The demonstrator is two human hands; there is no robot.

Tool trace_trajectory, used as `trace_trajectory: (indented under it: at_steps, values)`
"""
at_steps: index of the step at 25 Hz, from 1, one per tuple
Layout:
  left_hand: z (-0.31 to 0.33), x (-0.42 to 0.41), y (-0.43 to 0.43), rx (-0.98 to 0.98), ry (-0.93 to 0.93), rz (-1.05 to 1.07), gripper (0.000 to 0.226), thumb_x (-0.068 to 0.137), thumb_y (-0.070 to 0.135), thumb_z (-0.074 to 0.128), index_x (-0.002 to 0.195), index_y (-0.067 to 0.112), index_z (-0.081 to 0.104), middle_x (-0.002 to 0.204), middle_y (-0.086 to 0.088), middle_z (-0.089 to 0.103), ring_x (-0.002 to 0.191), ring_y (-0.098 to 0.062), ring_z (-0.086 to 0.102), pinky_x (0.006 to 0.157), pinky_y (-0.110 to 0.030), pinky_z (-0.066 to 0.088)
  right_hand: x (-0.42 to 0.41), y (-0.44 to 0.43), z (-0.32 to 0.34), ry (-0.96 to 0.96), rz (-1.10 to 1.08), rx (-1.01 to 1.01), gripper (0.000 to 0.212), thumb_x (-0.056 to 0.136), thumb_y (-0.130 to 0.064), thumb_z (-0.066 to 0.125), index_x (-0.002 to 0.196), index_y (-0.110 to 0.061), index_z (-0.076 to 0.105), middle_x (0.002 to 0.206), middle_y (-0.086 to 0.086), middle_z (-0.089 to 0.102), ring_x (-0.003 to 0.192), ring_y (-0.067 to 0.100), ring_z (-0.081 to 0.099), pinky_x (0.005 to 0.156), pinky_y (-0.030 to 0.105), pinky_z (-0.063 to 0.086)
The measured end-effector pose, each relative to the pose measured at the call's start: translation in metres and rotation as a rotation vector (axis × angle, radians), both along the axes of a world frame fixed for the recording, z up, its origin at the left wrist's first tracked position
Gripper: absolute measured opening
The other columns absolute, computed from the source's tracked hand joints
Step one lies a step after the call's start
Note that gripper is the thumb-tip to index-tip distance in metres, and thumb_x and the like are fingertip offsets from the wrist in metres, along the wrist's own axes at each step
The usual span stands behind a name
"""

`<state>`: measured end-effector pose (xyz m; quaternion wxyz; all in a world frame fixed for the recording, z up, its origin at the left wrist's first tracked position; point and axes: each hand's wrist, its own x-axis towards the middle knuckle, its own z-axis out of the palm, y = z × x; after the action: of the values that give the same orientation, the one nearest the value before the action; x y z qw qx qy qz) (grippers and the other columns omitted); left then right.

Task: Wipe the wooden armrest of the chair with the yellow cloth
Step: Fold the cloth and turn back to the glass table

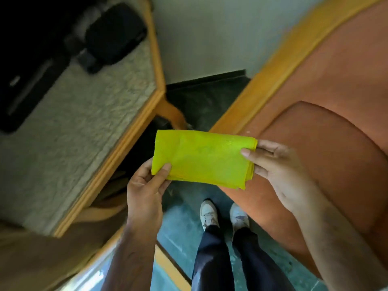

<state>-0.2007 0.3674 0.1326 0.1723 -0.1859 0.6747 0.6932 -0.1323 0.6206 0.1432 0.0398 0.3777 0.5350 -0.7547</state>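
Observation:
A folded yellow cloth [201,158] is held flat in the air in front of me, above the floor. My left hand [144,185] pinches its lower left corner between thumb and fingers. My right hand [275,164] grips its right edge. The chair's wooden armrest [270,70] runs as a long light-wood strip from behind the cloth up to the right. Beside it lies the chair's orange cushion [336,148]. The cloth hides the armrest's near end and does not visibly touch it.
On the left stands a wood-framed table with a speckled top [73,131], carrying dark objects [114,34] at its far end. A green floor [180,227] lies below, with my two feet in pale shoes [222,213]. Another wooden edge [168,267] crosses the lower middle.

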Motion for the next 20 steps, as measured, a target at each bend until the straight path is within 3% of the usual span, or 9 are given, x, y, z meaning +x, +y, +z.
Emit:
trace_trajectory:
  at_steps: [3, 9, 14, 15, 18, 20]
  values:
    - [-0.011, 0.036, -0.088, -0.034, -0.024, 0.239, 0.023, 0.095, 0.0, 0.066, 0.108, 0.016, 0.078, 0.097, 0.002, 0.083, 0.095, -0.013, 0.078, 0.084, -0.027, 0.065, -0.027, -0.074, -0.011, 0.001, 0.255, 0.001, 0.015, 0.088, -0.002, 0.074, 0.1, -0.011, 0.078, 0.093, 0.006, 0.083, 0.088, 0.016, 0.078, 0.081, 0.032, 0.062]
    - [-0.057, 0.143, -0.228, -0.123, -0.144, 0.712, 0.027, 0.096, -0.005, 0.067, 0.101, 0.018, 0.079, 0.089, 0.006, 0.083, 0.089, -0.01, 0.077, 0.081, -0.021, 0.065, -0.03, -0.241, -0.069, -0.02, 0.772, 0.168, 0.019, 0.082, -0.008, 0.084, 0.084, -0.027, 0.081, 0.089, 0.003, 0.084, 0.087, 0.018, 0.079, 0.088, 0.045, 0.064]
    - [-0.119, 0.216, -0.3, -0.307, -0.325, 0.921, 0.026, 0.094, -0.005, 0.068, 0.084, 0.018, 0.075, 0.071, 0.008, 0.075, 0.083, -0.021, 0.065, 0.072, -0.019, 0.065, -0.006, -0.352, -0.15, -0.092, 1.113, 0.309, 0.016, 0.08, -0.011, 0.086, 0.093, -0.019, 0.079, 0.092, 0.01, 0.082, 0.09, 0.029, 0.079, 0.088, 0.053, 0.063]
    - [-0.133, 0.223, -0.31, -0.372, -0.367, 0.921, 0.023, 0.093, -0.004, 0.069, 0.086, 0.018, 0.074, 0.071, 0.005, 0.075, 0.083, -0.023, 0.065, 0.074, -0.023, 0.066, -0.003, -0.366, -0.165, -0.108, 1.165, 0.331, 0.015, 0.082, -0.012, 0.084, 0.094, -0.018, 0.078, 0.093, 0.011, 0.082, 0.091, 0.03, 0.078, 0.088, 0.054, 0.062]
    - [-0.176, 0.244, -0.333, -0.546, -0.527, 0.863, 0.012, 0.09, 0.005, 0.072, 0.101, 0.011, 0.074, 0.094, -0.022, 0.078, 0.089, -0.034, 0.073, 0.095, -0.053, 0.064, 0.012, -0.4, -0.207, -0.122, 1.311, 0.434, 0.017, 0.086, -0.011, 0.08, 0.103, -0.009, 0.079, 0.099, 0.013, 0.082, 0.093, 0.028, 0.078, 0.088, 0.051, 0.063]
    - [-0.198, 0.253, -0.341, -0.646, -0.598, 0.807, 0.021, 0.087, 0.015, 0.074, 0.107, 0.008, 0.076, 0.102, -0.026, 0.078, 0.098, -0.042, 0.075, 0.098, -0.055, 0.06, 0.02, -0.415, -0.228, -0.103, 1.353, 0.508, 0.017, 0.086, -0.011, 0.08, 0.102, -0.007, 0.079, 0.099, 0.013, 0.082, 0.092, 0.028, 0.077, 0.087, 0.048, 0.062]
